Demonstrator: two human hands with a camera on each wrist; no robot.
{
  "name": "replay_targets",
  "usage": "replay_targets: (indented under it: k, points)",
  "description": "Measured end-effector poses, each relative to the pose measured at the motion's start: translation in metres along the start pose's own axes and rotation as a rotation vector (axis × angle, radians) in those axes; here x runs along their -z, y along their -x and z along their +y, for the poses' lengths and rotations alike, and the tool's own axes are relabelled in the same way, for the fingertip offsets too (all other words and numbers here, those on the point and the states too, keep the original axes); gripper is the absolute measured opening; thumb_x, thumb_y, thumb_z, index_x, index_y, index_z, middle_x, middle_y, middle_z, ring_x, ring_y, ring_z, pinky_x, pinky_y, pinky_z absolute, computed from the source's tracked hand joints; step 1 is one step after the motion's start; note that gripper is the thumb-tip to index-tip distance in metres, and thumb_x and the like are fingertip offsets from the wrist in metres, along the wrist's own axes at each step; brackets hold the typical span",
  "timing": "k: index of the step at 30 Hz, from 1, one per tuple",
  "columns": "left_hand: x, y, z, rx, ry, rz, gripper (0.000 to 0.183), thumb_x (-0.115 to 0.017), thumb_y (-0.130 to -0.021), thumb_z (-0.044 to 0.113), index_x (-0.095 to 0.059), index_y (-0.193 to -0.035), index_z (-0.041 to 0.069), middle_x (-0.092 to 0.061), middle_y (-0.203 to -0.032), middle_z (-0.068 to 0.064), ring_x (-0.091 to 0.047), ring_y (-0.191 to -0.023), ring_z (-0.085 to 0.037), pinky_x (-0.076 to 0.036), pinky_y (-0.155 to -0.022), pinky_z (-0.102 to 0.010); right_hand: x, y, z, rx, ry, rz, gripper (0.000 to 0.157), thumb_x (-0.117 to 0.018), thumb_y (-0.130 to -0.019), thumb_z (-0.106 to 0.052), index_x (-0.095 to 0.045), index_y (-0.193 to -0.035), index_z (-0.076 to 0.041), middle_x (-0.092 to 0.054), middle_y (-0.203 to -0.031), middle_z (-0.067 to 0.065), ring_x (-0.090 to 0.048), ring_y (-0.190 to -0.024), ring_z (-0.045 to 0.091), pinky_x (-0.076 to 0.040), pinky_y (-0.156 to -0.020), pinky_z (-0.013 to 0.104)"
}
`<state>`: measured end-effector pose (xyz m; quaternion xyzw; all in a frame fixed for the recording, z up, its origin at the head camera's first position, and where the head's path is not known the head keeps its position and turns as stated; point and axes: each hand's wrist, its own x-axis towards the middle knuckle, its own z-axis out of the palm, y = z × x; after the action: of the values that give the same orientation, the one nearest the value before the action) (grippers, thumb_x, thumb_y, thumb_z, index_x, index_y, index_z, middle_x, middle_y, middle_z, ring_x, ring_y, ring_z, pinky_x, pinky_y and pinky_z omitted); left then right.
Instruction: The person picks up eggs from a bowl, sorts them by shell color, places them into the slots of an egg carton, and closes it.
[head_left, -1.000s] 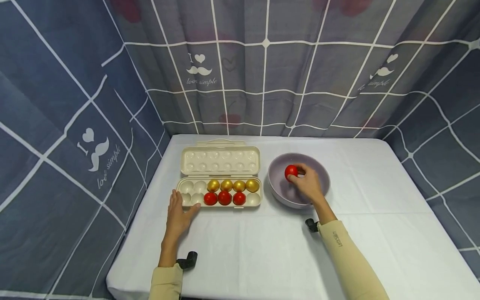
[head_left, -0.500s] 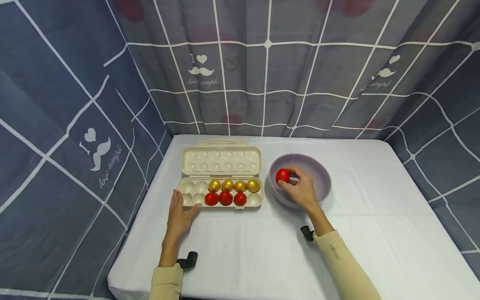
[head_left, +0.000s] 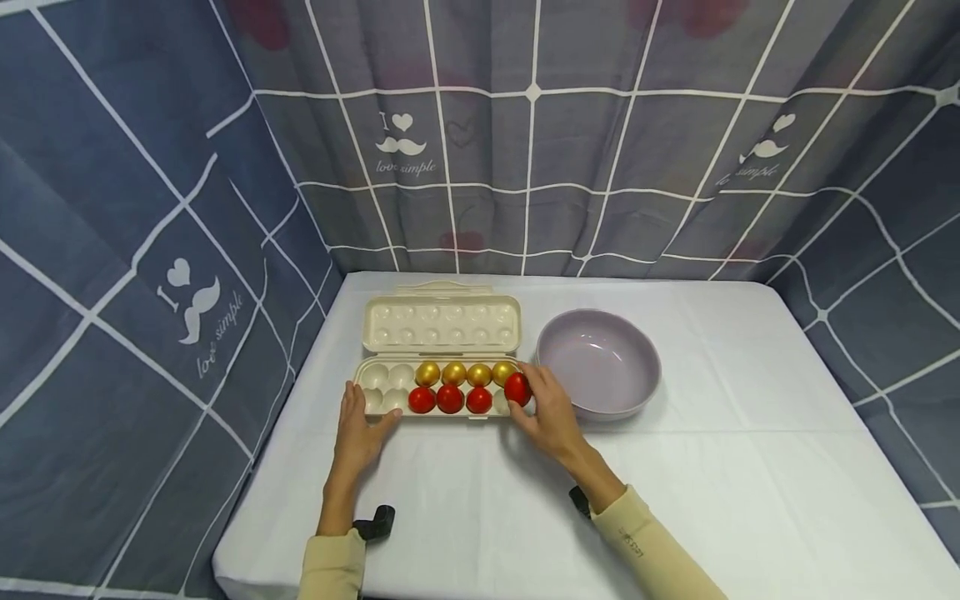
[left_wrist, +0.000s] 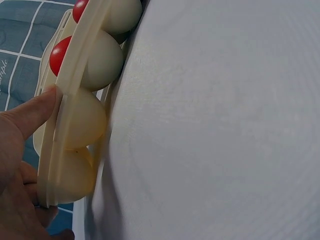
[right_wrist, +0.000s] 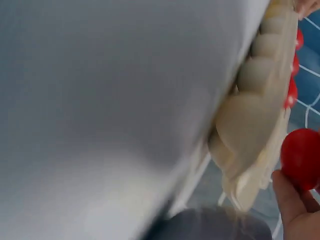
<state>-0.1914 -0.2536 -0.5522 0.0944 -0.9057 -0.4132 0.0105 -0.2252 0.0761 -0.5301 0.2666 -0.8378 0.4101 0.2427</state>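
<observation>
A cream egg carton (head_left: pixel 386 393) lies with its lid folded back. Gold eggs (head_left: pixel 453 372) fill part of its back row, and red eggs (head_left: pixel 450 398) sit in the front row. My left hand (head_left: pixel 358 437) holds the carton's left front corner, thumb (left_wrist: pixel 42 107) on the front rim and fingers round the end. Between the thumb and fingers of my right hand (head_left: pixel 551 417) is another red egg (head_left: pixel 517 389), over the right end of the front row. From the right wrist view, this red egg (right_wrist: pixel 301 159) shows beside the carton's end, above the rim.
A mauve bowl (head_left: pixel 600 362) stands just right of the carton, close behind my right hand. White cloth (head_left: pixel 480 500) covers the table. Blue-grey checked curtains (head_left: pixel 487 150) hang at the back and both sides.
My right hand has carried the red egg left from over the bowl to the carton's right end. The left hand has stayed at the carton's corner.
</observation>
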Motion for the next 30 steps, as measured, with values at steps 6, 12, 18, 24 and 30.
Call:
replay_targets:
  k: [6,12,18,24,30]
  points:
    - [-0.003,0.0,0.0,0.001,0.011,0.0,0.103,-0.068,-0.092,0.043,-0.003,-0.153,-0.008,0.011,-0.163,-0.019,0.011,-0.149,-0.036,-0.001,-0.118,-0.053,-0.016,0.006,-0.003,-0.056,0.042,-0.035,0.053,-0.084,-0.072,0.0,-0.063,-0.121,0.003,-0.061,-0.103,0.011,-0.06,-0.084,0.022,-0.053,-0.074,0.037]
    - [-0.001,0.001,0.001,-0.008,0.015,0.016,0.102,-0.07,-0.091,0.039,-0.004,-0.153,-0.01,0.01,-0.162,-0.022,0.009,-0.148,-0.037,-0.003,-0.118,-0.053,-0.022,0.003,-0.001,-0.12,0.046,-0.101,0.053,-0.088,-0.069,-0.002,-0.065,-0.117,-0.001,-0.065,-0.104,0.01,-0.063,-0.089,0.024,-0.053,-0.076,0.041]
    - [-0.001,0.001,0.002,-0.025,0.008,0.019,0.102,-0.069,-0.092,0.04,-0.004,-0.153,-0.009,0.009,-0.162,-0.022,0.01,-0.149,-0.036,-0.001,-0.118,-0.053,-0.023,0.002,0.001,-0.206,0.045,-0.133,0.049,-0.088,-0.07,-0.004,-0.066,-0.114,-0.002,-0.066,-0.104,0.011,-0.064,-0.096,0.028,-0.051,-0.083,0.045]
    - [-0.001,0.001,0.001,-0.025,0.009,0.021,0.101,-0.069,-0.092,0.039,-0.004,-0.153,-0.01,0.009,-0.162,-0.022,0.01,-0.148,-0.037,-0.002,-0.118,-0.054,-0.022,0.002,0.002,-0.203,0.032,-0.141,0.032,-0.083,-0.074,0.001,-0.069,-0.102,-0.001,-0.067,-0.099,0.01,-0.063,-0.09,0.026,-0.051,-0.081,0.044]
    - [0.0,0.001,-0.002,-0.024,0.017,0.019,0.102,-0.069,-0.092,0.039,-0.004,-0.153,-0.009,0.01,-0.162,-0.021,0.01,-0.148,-0.037,-0.002,-0.118,-0.054,-0.023,0.001,0.003,-0.201,0.028,-0.155,0.032,-0.083,-0.076,-0.001,-0.069,-0.105,-0.001,-0.067,-0.1,0.01,-0.063,-0.091,0.025,-0.051,-0.082,0.042]
